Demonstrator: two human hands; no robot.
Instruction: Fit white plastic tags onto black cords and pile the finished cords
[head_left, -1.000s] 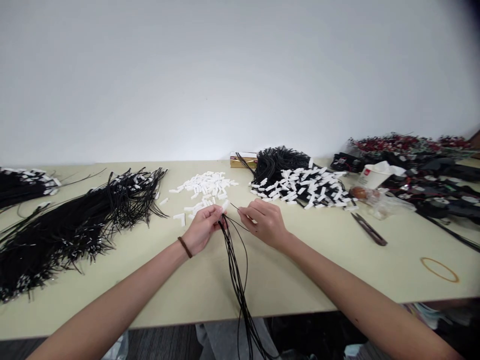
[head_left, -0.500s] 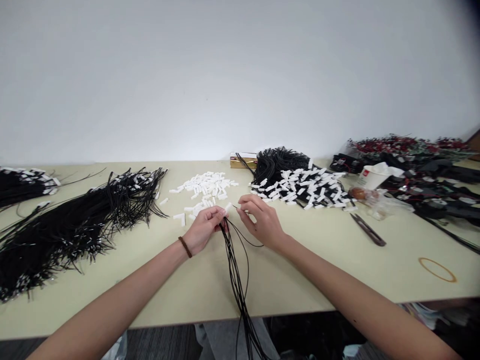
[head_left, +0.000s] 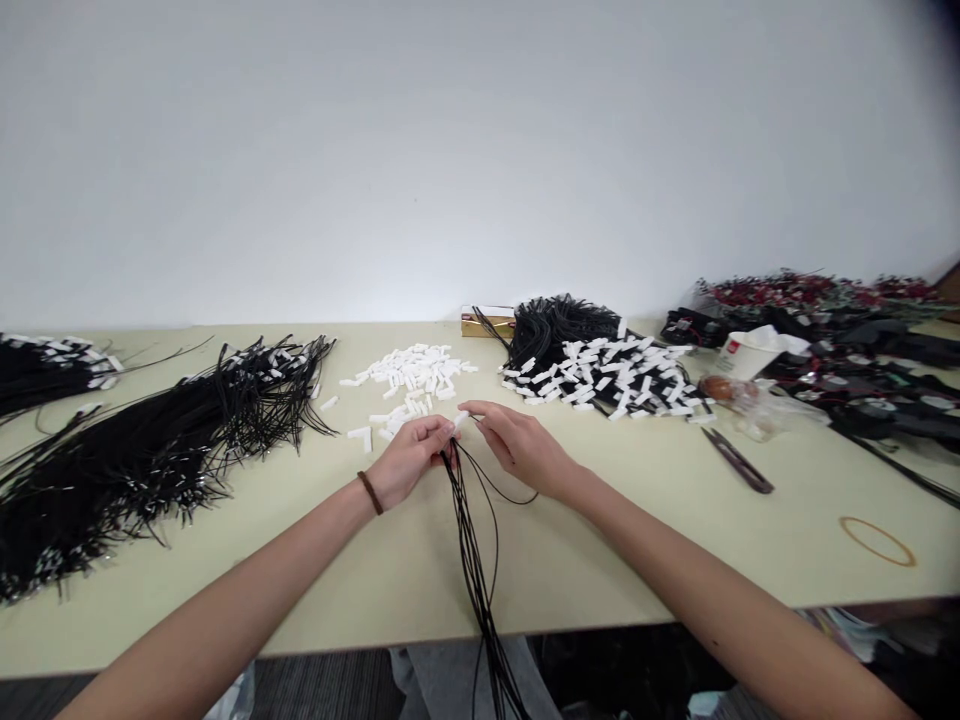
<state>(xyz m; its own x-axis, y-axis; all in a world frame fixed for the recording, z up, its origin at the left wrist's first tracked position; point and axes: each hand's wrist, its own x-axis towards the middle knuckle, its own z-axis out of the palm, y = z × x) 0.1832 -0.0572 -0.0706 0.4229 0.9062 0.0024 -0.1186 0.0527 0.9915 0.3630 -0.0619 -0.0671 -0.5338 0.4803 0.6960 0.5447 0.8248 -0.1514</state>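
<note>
My left hand [head_left: 417, 449] is closed on a small white connector housing [head_left: 461, 420], with a bunch of thin black wires [head_left: 469, 560] hanging from it over the table's front edge. Beside it my right hand [head_left: 517, 445] pinches the end of one black wire [head_left: 474, 417] at the housing. That wire loops out below the right hand; whether its tip is inside the housing is too small to tell. Just beyond the hands lies a loose pile of white connector housings [head_left: 420, 370].
Black wire bundles [head_left: 165, 440] spread over the left of the table [head_left: 330, 590]. Behind my right hand lie wires with white connectors [head_left: 600, 370]. Farther right are thread snips [head_left: 739, 460], a paper cup [head_left: 750, 352], a plastic bag [head_left: 765, 412], a rubber band [head_left: 877, 540] and dark cable heaps [head_left: 862, 370].
My right hand has moved slightly left with the wire end, up to the white housing, and its fingers have straightened. My left hand keeps its hold.
</note>
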